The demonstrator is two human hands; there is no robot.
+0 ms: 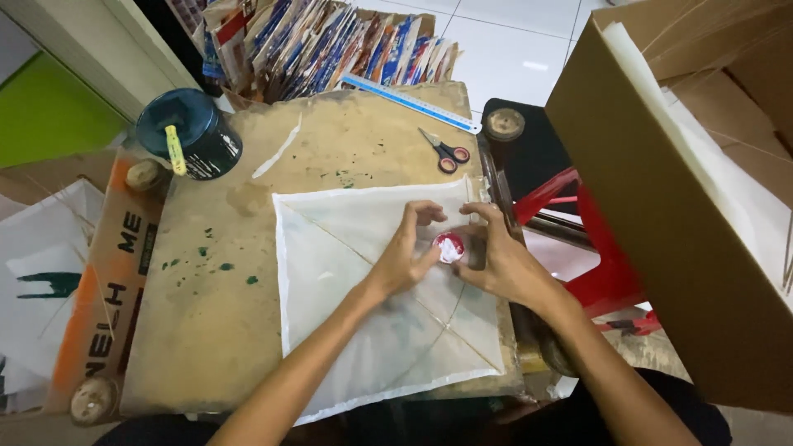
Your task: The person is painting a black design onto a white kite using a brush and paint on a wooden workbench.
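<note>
Both hands, left [402,252] and right [494,258], pinch a red sticker [449,246] on the kite [363,306]. A brush [175,149] lies across the paint tin [190,132]. The big box [661,215] holds white sheets [735,190].

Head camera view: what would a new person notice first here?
First, the two hands in the middle: the left hand and right hand meet on a small red and white sticker on a white paper sheet with thin sticks crossing it. Next, the big cardboard box at the right, and the dark pot at the worn board's far left corner.

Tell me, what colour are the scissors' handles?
Red and black, on the scissors, seen from the head camera.
</note>
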